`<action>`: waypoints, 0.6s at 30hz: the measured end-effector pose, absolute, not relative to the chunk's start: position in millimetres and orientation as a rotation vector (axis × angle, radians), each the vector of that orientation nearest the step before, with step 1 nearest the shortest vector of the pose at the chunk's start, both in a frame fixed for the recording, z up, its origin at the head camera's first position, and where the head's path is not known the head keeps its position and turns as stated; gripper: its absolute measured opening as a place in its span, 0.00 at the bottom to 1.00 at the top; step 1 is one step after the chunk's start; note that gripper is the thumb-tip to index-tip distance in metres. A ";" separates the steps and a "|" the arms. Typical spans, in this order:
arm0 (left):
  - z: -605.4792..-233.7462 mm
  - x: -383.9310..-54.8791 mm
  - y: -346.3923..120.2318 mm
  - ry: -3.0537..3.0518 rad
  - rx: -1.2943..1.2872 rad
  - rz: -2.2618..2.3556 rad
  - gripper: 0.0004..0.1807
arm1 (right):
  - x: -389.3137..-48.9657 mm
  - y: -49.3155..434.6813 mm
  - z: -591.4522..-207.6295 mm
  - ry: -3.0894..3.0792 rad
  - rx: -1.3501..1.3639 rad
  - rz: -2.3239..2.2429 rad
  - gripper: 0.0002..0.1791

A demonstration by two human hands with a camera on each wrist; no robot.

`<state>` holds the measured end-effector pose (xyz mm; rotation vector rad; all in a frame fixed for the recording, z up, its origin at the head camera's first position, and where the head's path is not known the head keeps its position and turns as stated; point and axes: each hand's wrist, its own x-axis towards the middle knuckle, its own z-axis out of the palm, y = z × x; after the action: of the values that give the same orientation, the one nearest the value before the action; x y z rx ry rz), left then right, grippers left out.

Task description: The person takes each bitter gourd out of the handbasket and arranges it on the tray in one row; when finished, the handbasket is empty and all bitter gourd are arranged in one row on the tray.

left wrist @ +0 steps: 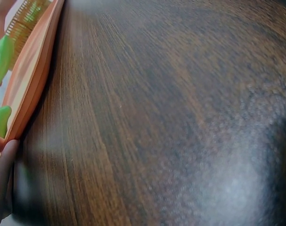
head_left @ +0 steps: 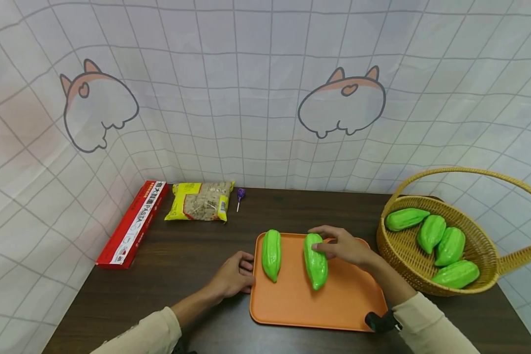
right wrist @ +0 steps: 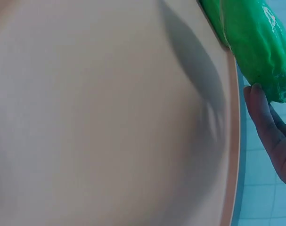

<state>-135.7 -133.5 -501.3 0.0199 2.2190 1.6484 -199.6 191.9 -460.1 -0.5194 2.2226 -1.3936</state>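
Observation:
My right hand [head_left: 346,247] pinches the upper end of a glossy, ridged green bitter melon [head_left: 316,265] over the orange tray [head_left: 287,307]. In the right wrist view, the thumb and fingers hold one end of that bitter melon [right wrist: 256,42], which casts a shadow on the tray. A second bitter melon [head_left: 272,255] lies along the tray's left side. My left hand [head_left: 233,278] is at the tray's left edge; in the left wrist view its thumb and a finger [left wrist: 5,165] pinch the rim [left wrist: 32,80].
Right of the tray stands a tall-handled wicker basket [head_left: 396,253] with several bitter melons [head_left: 450,246]. Toward the back left lie a red pasta box [head_left: 134,226], a yellow-and-clear food bag [head_left: 201,201] and a purple lollipop [head_left: 241,194]. Behind the dark wooden table [head_left: 190,246] hangs a gridded curtain [head_left: 230,98].

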 end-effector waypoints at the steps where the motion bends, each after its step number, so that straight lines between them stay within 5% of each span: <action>1: -501.1 -135.5 -133.5 2.218 0.017 1.648 0.33 | -200.3 190.3 -461.0 2.219 -0.518 -1.398 0.31; 18: -501.8 -135.7 -133.7 2.219 0.015 1.650 0.33 | -210.0 166.6 -471.4 2.211 -0.480 -1.449 0.32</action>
<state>-135.7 -133.7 -501.8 0.0153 2.2185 1.6502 -210.0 166.6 -471.4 -0.4804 2.2111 -1.4490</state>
